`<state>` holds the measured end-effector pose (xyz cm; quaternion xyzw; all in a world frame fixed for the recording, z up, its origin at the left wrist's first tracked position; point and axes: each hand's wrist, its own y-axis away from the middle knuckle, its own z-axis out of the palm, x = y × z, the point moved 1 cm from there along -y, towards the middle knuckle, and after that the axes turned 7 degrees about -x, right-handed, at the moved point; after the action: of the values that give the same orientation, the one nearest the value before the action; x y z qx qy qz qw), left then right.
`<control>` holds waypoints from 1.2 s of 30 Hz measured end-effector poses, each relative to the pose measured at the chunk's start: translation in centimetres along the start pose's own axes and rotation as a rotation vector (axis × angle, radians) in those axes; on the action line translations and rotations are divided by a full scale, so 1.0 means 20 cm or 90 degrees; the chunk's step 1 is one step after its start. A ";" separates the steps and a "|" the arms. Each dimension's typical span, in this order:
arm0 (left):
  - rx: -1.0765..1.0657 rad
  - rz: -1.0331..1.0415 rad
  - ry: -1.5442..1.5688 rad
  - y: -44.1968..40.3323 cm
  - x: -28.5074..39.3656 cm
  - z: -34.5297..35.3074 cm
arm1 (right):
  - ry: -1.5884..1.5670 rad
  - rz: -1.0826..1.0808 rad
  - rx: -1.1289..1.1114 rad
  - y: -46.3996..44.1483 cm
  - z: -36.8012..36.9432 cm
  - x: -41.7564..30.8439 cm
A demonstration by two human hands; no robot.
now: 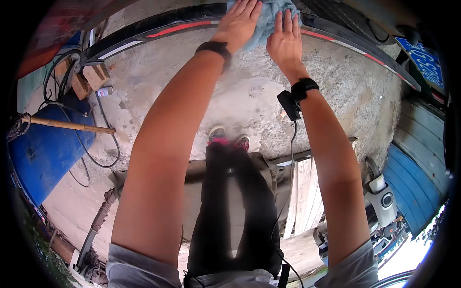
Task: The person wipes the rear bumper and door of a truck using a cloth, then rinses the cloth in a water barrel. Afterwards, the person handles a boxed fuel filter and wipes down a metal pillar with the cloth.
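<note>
A light blue cloth [265,30] is bunched over the black bar [180,20] with red and white strips at the top of the head view. My left hand [238,23] lies on the cloth's left side, its fingers stretched out flat. Close by on the right, my right hand [286,44] rests against the cloth with its fingers extended and its thumb side partly tucked. Cloth shows between the two hands; what lies beneath it is hidden. Each wrist wears a black band, and a small black device [289,105] with a cable hangs at the right one.
Left on the concrete floor are wooden blocks [91,78], a can [104,91], black hoses, a bamboo pole [72,126] and a blue drum [45,153]. A blue licence plate [422,60] is at upper right. White boards [306,194] and a white-and-grey machine [384,199] stand lower right.
</note>
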<state>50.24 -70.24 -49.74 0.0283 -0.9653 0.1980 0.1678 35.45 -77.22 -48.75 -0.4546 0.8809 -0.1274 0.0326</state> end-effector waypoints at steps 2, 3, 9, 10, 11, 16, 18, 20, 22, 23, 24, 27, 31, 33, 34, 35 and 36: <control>-0.017 0.012 0.000 0.05 -0.03 -0.05 | -0.042 -0.026 -0.003 -0.01 -0.01 -0.10; -0.039 0.012 -0.020 0.07 -0.06 -0.07 | -0.062 -0.035 -0.004 -0.01 -0.02 -0.15; -0.083 0.011 -0.060 0.15 -0.11 -0.17 | -0.042 -0.052 0.047 -0.04 0.00 -0.17; -0.082 0.016 -0.059 0.16 -0.09 -0.19 | -0.022 -0.062 0.064 -0.03 0.01 -0.16; -0.084 0.020 -0.058 0.19 -0.06 -0.20 | -0.004 -0.072 0.079 -0.02 0.02 -0.15; -0.123 0.037 -0.066 0.15 0.05 -0.21 | -0.053 -0.125 0.065 0.00 0.01 0.00; -0.145 0.099 -0.045 0.08 0.13 -0.17 | -0.028 -0.127 0.051 0.04 -0.01 0.10; -0.148 0.103 -0.034 -0.02 0.22 -0.08 | -0.006 -0.108 0.033 0.06 -0.04 0.22; -0.145 0.094 -0.059 -0.10 0.27 0.00 | 0.013 -0.132 0.013 0.06 -0.07 0.29; -0.142 0.073 -0.087 -0.09 0.29 0.04 | 0.018 -0.149 0.003 0.05 -0.08 0.31; -0.140 0.048 -0.114 -0.10 0.34 0.03 | 0.049 -0.161 -0.002 0.05 -0.09 0.34; -0.182 0.013 -0.080 -0.13 0.45 0.01 | 0.139 -0.203 -0.025 0.05 -0.09 0.42; -0.185 0.042 -0.100 -0.25 0.51 0.09 | 0.147 -0.142 -0.030 0.04 -0.10 0.58; -0.189 0.049 -0.112 -0.32 0.54 0.17 | 0.126 -0.123 -0.007 0.06 -0.11 0.70; -0.186 0.058 -0.114 -0.36 0.57 0.21 | 0.134 -0.127 -0.009 0.06 -0.11 0.76; -0.182 0.066 -0.115 -0.40 0.62 0.27 | 0.142 -0.132 -0.012 0.07 -0.11 0.82; -0.178 0.073 -0.116 -0.45 0.68 0.31 | 0.150 -0.137 -0.014 0.07 -0.12 0.89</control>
<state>36.63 -80.80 -47.21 -0.0326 -0.9947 0.0676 0.0706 23.48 -90.32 -45.87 -0.5287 0.8261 -0.1731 -0.0901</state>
